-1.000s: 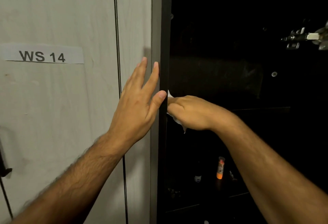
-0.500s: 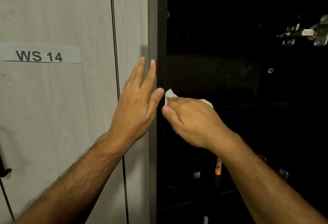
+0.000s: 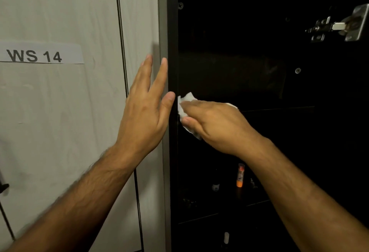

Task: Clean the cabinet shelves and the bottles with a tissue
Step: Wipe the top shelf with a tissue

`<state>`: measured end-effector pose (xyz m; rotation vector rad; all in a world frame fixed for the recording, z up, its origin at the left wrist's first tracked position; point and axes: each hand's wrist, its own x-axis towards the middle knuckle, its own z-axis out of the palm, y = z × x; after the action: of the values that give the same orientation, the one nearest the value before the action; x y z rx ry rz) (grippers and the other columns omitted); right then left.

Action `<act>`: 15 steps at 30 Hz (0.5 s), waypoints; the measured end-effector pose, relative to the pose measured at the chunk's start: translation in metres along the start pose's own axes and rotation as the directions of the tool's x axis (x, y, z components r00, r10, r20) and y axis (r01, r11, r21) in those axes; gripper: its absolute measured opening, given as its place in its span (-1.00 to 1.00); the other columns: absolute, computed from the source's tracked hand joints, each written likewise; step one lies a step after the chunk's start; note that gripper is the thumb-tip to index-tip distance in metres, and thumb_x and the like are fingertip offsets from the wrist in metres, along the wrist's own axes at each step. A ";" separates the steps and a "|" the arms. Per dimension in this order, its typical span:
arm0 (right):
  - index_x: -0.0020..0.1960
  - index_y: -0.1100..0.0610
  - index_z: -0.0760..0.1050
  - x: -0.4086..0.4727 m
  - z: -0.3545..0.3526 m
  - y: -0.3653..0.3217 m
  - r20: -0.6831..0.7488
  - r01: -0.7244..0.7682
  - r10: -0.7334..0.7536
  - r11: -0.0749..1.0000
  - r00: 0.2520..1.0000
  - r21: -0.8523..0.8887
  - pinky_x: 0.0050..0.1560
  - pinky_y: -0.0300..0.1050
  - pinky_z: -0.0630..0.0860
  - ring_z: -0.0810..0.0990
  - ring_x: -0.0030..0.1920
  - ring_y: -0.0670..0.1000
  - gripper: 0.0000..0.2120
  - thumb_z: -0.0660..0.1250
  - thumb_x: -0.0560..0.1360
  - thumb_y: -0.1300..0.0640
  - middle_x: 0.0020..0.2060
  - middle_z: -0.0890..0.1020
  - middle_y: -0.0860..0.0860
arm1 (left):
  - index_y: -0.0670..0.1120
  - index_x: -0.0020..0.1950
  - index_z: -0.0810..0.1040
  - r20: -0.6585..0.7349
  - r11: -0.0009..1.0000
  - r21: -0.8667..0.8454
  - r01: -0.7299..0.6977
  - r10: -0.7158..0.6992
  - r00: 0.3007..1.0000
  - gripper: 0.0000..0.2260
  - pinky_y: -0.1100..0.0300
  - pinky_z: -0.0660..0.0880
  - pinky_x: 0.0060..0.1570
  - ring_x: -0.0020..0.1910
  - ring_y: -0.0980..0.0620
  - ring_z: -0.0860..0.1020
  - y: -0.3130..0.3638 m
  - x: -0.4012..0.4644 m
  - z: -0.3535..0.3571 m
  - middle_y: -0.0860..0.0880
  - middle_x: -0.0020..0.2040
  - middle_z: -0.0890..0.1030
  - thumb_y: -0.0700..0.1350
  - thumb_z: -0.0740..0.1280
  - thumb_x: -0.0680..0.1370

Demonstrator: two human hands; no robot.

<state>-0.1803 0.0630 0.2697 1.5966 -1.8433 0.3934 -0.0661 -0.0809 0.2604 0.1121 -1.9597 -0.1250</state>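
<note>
Pressing a crumpled white tissue [image 3: 184, 104] against the inner left edge of the dark open cabinet [image 3: 172, 31], the right hand [image 3: 215, 123] curls round it; the left hand [image 3: 145, 111] rests straight-fingered on the frame. Small bottles [image 3: 240, 174] stand on a lower shelf.

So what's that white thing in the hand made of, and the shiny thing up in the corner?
The white thing looks like soft tissue paper: it is crumpled and matte, and the right hand grips it bunched against the cabinet's dark side panel. The shiny thing looks like bare metal, probably steel: it is silvery and glints. It seems to be a door hinge.
</note>
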 end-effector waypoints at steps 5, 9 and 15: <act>0.31 -0.10 0.48 -0.013 -0.007 0.028 0.058 -0.012 0.006 0.994 0.998 0.109 0.10 -0.21 0.42 0.48 0.26 -0.16 -0.70 0.16 0.62 -0.07 0.26 0.56 -0.17 | -0.08 0.58 0.05 -0.103 0.998 -0.011 -0.054 0.052 0.993 -0.48 -0.02 0.03 0.52 0.57 -0.07 -0.03 0.020 0.003 0.004 -0.17 0.59 0.01 -0.05 0.12 0.65; 0.39 -0.09 0.45 -0.031 -0.023 0.076 0.222 -0.164 0.115 0.962 0.968 0.217 0.41 -0.10 0.32 0.30 0.40 -0.25 -0.64 0.16 0.62 -0.08 0.40 0.42 -0.21 | -0.11 0.56 0.14 -0.138 0.995 -0.030 -0.092 0.087 0.987 -0.51 -0.10 0.09 0.51 0.57 -0.10 0.00 0.036 0.007 0.002 -0.21 0.58 0.04 -0.09 0.15 0.65; 0.42 -0.16 0.36 -0.031 -0.019 0.067 0.164 -0.106 0.084 0.986 0.983 0.130 0.26 -0.15 0.35 0.36 0.39 -0.15 -0.64 0.10 0.65 -0.10 0.38 0.45 -0.20 | -0.16 0.52 0.22 -0.113 0.984 -0.030 -0.174 0.170 0.979 -0.55 -0.17 0.08 0.49 0.56 -0.16 0.04 0.067 0.017 0.015 -0.25 0.56 0.09 -0.13 0.16 0.64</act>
<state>-0.2384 0.1120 0.2765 1.6779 -2.0577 0.4578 -0.0875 -0.0165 0.2793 -0.0758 -1.8467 -0.0428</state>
